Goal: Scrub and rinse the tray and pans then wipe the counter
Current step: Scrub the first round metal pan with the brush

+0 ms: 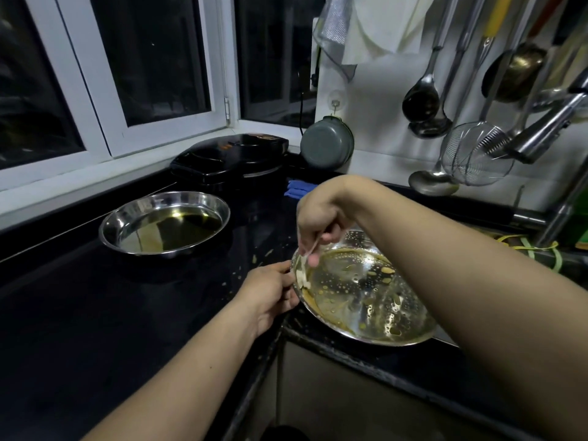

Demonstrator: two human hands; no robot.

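The black counter carries one steel pan. The perforated tray tilts over its edge, left hand gripping the rim, right hand pinching a scraper. Residue-clearing, I judge; scrubbing follows.

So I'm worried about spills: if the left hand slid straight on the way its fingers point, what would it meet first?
Probably just the perforated tray: the left hand already holds its near rim.

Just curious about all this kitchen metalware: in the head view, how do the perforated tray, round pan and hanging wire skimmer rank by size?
1. perforated tray, though nearest the camera
2. round pan
3. wire skimmer
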